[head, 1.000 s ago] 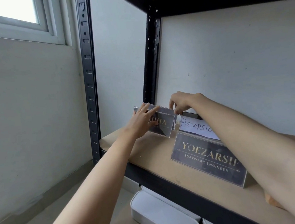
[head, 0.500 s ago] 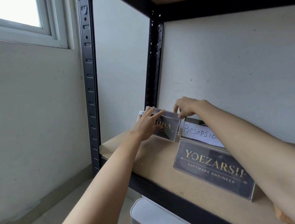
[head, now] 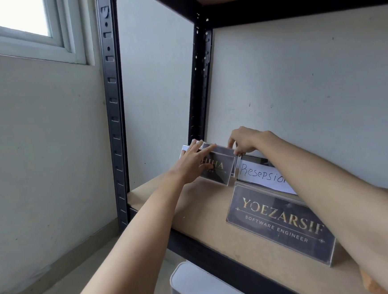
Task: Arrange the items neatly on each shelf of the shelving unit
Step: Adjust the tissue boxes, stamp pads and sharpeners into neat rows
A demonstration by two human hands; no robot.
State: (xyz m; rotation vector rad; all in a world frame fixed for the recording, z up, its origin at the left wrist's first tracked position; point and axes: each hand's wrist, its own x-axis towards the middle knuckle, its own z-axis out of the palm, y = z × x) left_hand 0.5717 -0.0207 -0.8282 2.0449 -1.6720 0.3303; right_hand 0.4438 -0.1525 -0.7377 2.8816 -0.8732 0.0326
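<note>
A small dark acrylic nameplate (head: 220, 168) with gold letters stands at the back left of the wooden shelf (head: 207, 213). My left hand (head: 193, 162) lies flat against its front and left end, fingers spread. My right hand (head: 243, 140) pinches its top right corner. Right beside it stands a white handwritten "Resepsio..." sign (head: 258, 175), partly hidden by my right forearm. In front stands a larger dark "YOEZARSIF Software Engineer" nameplate (head: 275, 221).
Black metal uprights (head: 113, 106) frame the shelving unit, and an upper shelf beam (head: 293, 6) crosses overhead. A white box (head: 199, 288) sits on the shelf below. A window (head: 16, 19) is at the upper left, with a wall behind the unit.
Both hands stay on the small nameplate. My head has moved slightly, so the view shifted; the plate sits a little closer to the back corner.
</note>
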